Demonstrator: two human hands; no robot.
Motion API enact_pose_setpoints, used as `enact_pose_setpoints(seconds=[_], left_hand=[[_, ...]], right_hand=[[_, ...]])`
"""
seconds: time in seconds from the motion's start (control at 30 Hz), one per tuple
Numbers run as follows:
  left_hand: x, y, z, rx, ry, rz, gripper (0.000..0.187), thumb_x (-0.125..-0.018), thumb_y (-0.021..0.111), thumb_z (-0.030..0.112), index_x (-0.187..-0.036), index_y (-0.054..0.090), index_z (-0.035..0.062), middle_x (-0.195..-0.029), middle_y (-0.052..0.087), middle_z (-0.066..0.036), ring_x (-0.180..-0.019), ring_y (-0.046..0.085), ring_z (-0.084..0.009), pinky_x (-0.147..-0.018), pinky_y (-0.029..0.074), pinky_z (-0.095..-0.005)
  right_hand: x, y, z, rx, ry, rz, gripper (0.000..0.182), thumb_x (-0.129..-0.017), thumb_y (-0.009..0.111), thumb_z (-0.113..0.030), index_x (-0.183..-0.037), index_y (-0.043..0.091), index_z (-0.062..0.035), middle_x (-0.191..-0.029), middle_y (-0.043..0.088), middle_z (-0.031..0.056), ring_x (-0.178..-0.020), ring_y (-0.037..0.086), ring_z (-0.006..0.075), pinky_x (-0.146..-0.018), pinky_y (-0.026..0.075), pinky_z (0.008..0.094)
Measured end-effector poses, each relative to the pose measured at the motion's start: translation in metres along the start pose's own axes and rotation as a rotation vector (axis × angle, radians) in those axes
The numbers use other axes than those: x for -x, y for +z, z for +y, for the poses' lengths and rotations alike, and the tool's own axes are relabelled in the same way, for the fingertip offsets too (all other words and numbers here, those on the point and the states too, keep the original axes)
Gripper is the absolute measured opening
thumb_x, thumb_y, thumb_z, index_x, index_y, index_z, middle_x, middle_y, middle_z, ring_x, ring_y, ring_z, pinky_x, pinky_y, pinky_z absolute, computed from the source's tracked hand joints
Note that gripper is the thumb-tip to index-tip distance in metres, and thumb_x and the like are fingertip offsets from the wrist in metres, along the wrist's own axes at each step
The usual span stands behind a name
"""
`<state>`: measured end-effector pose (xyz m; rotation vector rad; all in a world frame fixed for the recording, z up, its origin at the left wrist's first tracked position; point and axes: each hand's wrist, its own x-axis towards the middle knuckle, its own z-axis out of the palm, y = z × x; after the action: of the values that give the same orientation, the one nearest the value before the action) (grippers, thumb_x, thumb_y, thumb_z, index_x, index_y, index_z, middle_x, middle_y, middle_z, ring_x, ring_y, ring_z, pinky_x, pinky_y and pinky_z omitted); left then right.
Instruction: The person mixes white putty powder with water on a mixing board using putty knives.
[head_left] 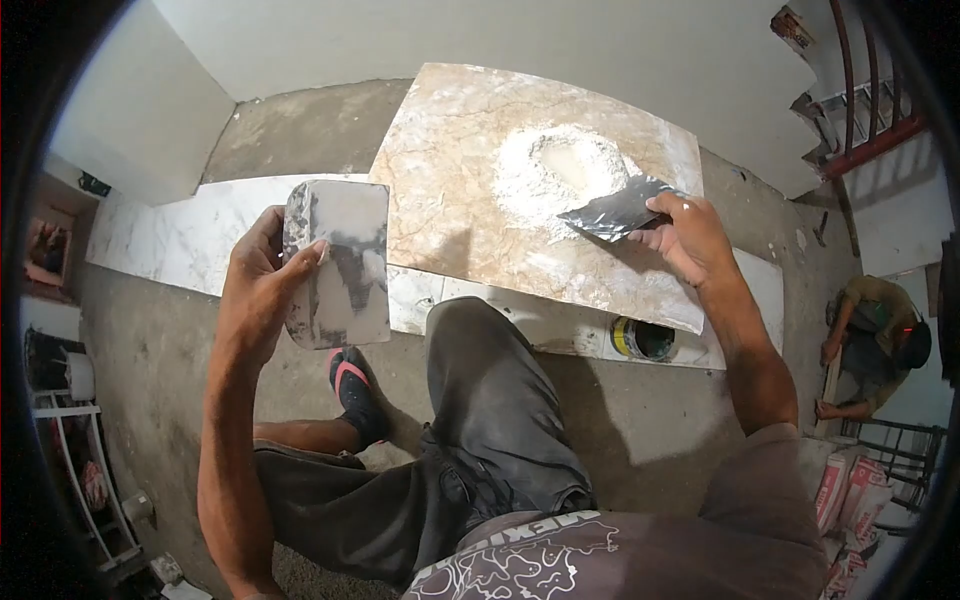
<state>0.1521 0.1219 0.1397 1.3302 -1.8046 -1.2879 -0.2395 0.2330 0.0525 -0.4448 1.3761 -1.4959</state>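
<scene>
My left hand (262, 285) grips a flat grey plate (350, 260) with rounded corners, smeared with dark and pale residue, thumb on its face. In my right hand (690, 238) is a thin dark scraper (625, 210), spotted with white, its lower edge at the rim of a ring of white powder (520, 185). The middle of that ring holds a paler beige patch, which looks wet. Beneath the powder lies a large beige marble-patterned slab (440, 150), dusted with white around the ring.
White marbled slabs (150, 230) extend under the beige one. An open can (643, 338) stands by its near edge. My knee and sandalled foot (355, 390) are close by. At right, another person (875, 340) bends over a wooden piece (832, 385), near red-and-white bags (850, 490).
</scene>
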Motion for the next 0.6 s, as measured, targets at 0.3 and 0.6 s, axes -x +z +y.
enact_pose_setpoints(seconds=[0.3, 0.6], left_hand=[[0.003, 0.0, 0.0, 0.031, 0.041, -0.024, 0.035, -0.088, 0.065, 0.007, -0.118, 0.054, -0.0073, -0.104, 0.063, -0.011, -0.091, 0.06, -0.0121, -0.081, 0.05, -0.0265], [0.002, 0.007, 0.004, 0.01, 0.046, -0.056, 0.035, -0.089, 0.064, 0.007, -0.118, 0.054, -0.0082, -0.104, 0.063, -0.01, -0.091, 0.059, -0.0114, -0.082, 0.049, -0.0256]], right_hand=[[-0.044, 0.0, -0.043, 0.355, -0.04, -0.04, 0.015, -0.086, 0.052, -0.007, -0.084, 0.055, 0.0079, -0.082, 0.053, 0.0134, -0.065, 0.058, 0.0224, -0.054, 0.054, 0.0398], [-0.033, 0.005, -0.088, 0.725, -0.141, -0.079, 0.015, -0.086, 0.053, -0.012, -0.076, 0.055, -0.0004, -0.065, 0.05, 0.0042, -0.048, 0.05, 0.0145, -0.043, 0.047, 0.033]])
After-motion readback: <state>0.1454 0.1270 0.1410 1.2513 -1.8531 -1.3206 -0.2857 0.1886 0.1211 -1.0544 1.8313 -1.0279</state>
